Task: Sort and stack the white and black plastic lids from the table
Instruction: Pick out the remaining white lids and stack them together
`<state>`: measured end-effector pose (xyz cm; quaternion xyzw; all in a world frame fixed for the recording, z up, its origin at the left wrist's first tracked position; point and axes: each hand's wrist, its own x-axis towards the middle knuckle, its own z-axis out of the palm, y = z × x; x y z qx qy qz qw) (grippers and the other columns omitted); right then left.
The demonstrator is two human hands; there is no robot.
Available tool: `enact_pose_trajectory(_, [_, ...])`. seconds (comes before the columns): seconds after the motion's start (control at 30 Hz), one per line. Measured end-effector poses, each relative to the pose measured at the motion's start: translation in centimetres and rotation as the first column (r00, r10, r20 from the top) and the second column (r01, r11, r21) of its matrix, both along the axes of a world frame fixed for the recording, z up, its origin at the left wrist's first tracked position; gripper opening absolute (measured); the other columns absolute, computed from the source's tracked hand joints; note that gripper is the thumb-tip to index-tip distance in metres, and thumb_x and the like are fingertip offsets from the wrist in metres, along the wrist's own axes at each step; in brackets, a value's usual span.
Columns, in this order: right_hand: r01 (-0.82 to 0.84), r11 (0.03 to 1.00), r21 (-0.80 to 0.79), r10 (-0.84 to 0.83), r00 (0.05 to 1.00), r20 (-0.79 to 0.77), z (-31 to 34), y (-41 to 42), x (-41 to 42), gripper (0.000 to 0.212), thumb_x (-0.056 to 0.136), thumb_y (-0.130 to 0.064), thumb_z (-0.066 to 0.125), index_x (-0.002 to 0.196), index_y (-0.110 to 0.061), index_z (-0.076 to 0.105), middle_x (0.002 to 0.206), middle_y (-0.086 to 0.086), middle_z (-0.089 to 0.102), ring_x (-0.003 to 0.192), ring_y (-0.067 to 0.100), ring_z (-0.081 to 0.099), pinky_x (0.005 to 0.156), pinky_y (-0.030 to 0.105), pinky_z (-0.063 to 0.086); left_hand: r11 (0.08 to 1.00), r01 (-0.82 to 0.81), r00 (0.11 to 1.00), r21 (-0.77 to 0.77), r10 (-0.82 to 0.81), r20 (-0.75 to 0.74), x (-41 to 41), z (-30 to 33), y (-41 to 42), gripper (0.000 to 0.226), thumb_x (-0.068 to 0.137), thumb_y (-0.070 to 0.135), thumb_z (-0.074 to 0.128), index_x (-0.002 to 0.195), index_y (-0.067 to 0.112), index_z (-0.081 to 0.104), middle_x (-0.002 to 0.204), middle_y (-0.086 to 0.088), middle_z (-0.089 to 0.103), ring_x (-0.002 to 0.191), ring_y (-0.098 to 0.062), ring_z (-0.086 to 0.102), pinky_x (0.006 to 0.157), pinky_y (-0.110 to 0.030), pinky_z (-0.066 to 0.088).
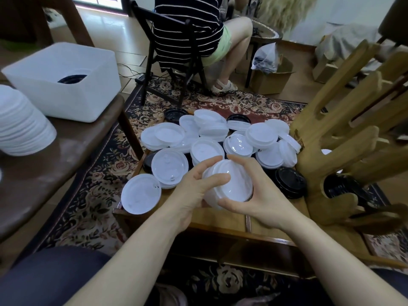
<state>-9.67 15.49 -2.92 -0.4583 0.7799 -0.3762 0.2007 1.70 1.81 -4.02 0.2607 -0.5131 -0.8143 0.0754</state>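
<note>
At the near middle of the low wooden counter (212,224), both hands hold a short stack of white lids (229,184) between them, just above the surface. The left hand (194,193) curls round the stack's left side with its thumb laid over the top rim. The right hand (258,191) cups the right side, fingers wrapped over the far edge and thumb pressed against the near edge.

Beyond the hands, loose white lids (207,149) lie scattered and overlapping across the far part of the counter, some face up and some tilted against each other. 1 white lid (141,194) hangs over the counter's left edge. Black lids show here and there among them: 1 black lid (290,182) sits just right of the hands, and others peek out at the far edge and under the white ones.

At the right stands a wooden rack (344,138) shaped like a hand, with dark lids lodged low between its prongs.

On the left, a brown chair seat (66,151) carries a white tub (64,82) with a dark lid inside, and a tall pile of white lids (22,127) stands at the left edge, near the tub.

On the far side, a person in a striped top (187,25) sits on a dark chair, back turned, on a flowered rug (92,195).
</note>
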Motion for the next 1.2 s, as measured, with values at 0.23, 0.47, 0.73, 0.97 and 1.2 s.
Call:
enact_pose_trajectory(0.23, [-0.028,0.999,-0.035,0.032,0.992,0.122,0.4,-1.0,0.2,0.101,0.066,-0.047,0.084,0.146,-0.044,0.023,0.148,-0.026,0.028,0.135,-0.013,0.028,0.104,0.006,0.030,0.992,-0.103,0.994,0.070,0.106,-0.040,1.0,0.6,-0.5,0.047,0.081,0.017,0.074,0.123,0.037,0.068,0.123,0.001,0.070,0.097,-0.014,0.071,0.079,-0.035,0.059])
enact_pose_trajectory(0.47, [-0.076,0.995,-0.059,0.081,0.993,0.084,1.4,-2.7,1.6,0.101,0.069,-0.037,0.086,0.150,-0.034,0.025,0.148,-0.023,0.032,0.134,-0.015,0.028,0.103,0.002,0.027,0.994,0.064,0.998,-0.086,-0.066,-0.021,3.6,2.8,-3.9,0.054,0.084,0.017,0.073,0.132,0.037,0.061,0.121,-0.004,0.072,0.106,-0.020,0.071,0.081,-0.035,0.060])
enact_pose_trajectory(0.73, [-0.169,0.977,-0.129,0.184,0.976,0.115,1.5,-6.6,4.0,0.095,0.070,-0.046,0.079,0.149,-0.039,0.025,0.144,-0.027,0.034,0.133,-0.010,0.035,0.103,0.014,0.037,0.975,-0.003,1.000,-0.220,0.003,-0.001,8.0,4.1,-8.1,0.070,0.071,0.025,0.081,0.135,0.043,0.058,0.121,-0.003,0.070,0.108,-0.019,0.069,0.085,-0.042,0.060])
enact_pose_trajectory(0.97, [-0.288,0.956,0.052,0.290,0.906,-0.309,-2.8,-8.4,4.7,0.052,0.084,-0.027,0.075,0.132,-0.023,0.057,0.129,-0.006,0.054,0.122,0.011,0.046,0.102,0.031,0.042,0.900,-0.412,0.911,-0.145,0.408,-0.056,11.0,2.9,-11.4,0.056,0.090,0.015,0.067,0.140,0.037,0.054,0.113,0.015,0.070,0.099,-0.009,0.067,0.086,-0.046,0.057])
enact_pose_trajectory(1.2, [-0.401,0.897,0.186,0.403,0.571,-0.715,-7.2,-10.7,6.4,0.036,0.073,-0.015,0.078,0.107,-0.022,0.071,0.127,0.008,0.062,0.118,0.031,0.052,0.078,0.039,0.050,0.874,-0.480,0.877,-0.073,0.479,-0.031,11.0,2.3,-11.7,0.061,0.089,0.018,0.071,0.144,0.036,0.051,0.135,0.010,0.060,0.111,-0.012,0.061,0.080,-0.041,0.056])
